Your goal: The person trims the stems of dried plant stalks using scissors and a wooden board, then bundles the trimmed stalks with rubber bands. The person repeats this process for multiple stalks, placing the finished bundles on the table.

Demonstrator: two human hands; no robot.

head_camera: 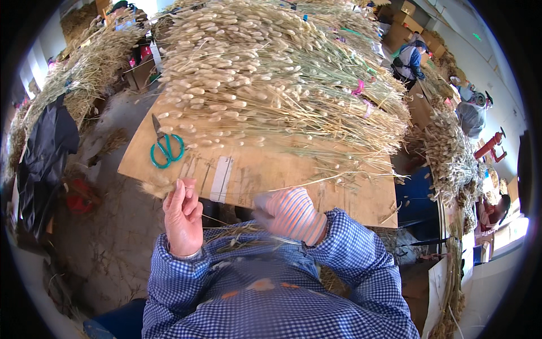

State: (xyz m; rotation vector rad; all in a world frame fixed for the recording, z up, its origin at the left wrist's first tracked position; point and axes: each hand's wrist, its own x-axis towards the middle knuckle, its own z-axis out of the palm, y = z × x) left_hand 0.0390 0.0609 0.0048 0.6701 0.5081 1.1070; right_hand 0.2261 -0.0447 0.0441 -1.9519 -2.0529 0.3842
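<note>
My bare left hand [184,218] pinches dried bunny-tail grass stems just below their fluffy heads [157,187], at the table's front edge. My right hand [294,214], in a striped knit glove, is curled around the stalks to the right; its fingertips are blurred. A thin stalk [326,180] runs out past the glove over the board. Scissors with teal handles [169,151] lie on the wooden tabletop [271,169], beyond my left hand. A white strip with marks [221,179] is fixed between them and my right hand.
A large heap of dried bunny-tail grass [237,68] covers the table's far side, stems to the right. Black plastic sheeting [48,156] hangs at left. More bundles [451,152] stand at right. A person [408,61] is at the back right. Loose stems lie across my lap.
</note>
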